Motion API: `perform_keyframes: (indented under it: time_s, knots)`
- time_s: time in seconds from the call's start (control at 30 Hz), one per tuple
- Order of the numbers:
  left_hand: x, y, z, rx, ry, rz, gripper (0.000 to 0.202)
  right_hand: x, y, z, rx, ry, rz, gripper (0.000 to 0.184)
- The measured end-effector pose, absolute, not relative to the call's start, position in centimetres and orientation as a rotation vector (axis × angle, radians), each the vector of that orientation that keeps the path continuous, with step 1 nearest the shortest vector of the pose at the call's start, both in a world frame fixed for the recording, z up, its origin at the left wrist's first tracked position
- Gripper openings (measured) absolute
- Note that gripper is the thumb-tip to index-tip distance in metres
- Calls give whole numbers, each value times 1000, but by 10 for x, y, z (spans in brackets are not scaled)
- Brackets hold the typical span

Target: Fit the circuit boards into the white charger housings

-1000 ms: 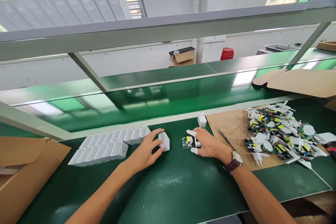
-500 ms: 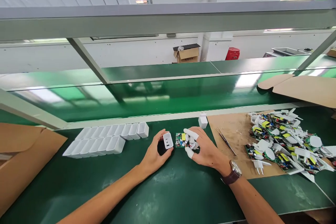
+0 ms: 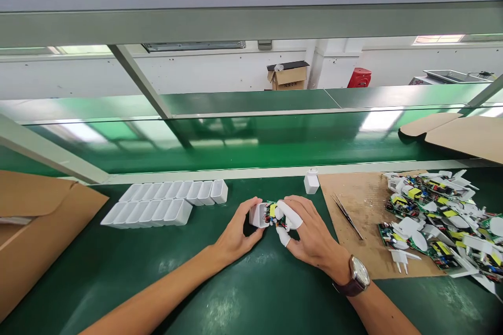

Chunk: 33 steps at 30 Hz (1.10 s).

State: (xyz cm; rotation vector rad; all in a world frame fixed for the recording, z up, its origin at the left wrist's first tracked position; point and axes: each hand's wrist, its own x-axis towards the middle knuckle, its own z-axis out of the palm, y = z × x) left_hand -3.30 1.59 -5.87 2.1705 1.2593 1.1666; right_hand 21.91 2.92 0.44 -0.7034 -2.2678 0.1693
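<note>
My left hand [image 3: 239,227] is closed around a white plastic charger housing [image 3: 257,215], its open side turned to the right. My right hand [image 3: 310,227], with white finger cots on thumb and forefinger, pinches a circuit board [image 3: 271,212] carrying a yellow transformer and other small parts. The board's left end meets the mouth of the housing; how deep it sits inside I cannot tell. Two rows of white housings [image 3: 173,212] stand on the green table to the left. One white charger piece [image 3: 312,182] stands behind my right hand.
Metal tweezers [image 3: 348,216] lie on a brown cardboard sheet [image 3: 365,256] at the right. A heap of circuit boards with white plugs [image 3: 440,220] covers its right part. A cardboard box [image 3: 51,230] stands at the left, and a metal frame bar [image 3: 251,21] crosses above.
The housing has turned so its open side faces the board rather than its slotted face showing. The board has come left, up against the housing. The view has shifted slightly.
</note>
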Motion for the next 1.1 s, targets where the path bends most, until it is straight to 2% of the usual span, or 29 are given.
perform_keyframes:
  time_s: [0.7, 1.1]
  knots:
    - [-33, 13, -55, 2258, 1242, 1068, 67, 213, 27, 1, -676, -2356, 27, 59]
    - [-33, 12, -55, 2245, 1257, 1076, 67, 213, 28, 3, -688, -2337, 72, 61]
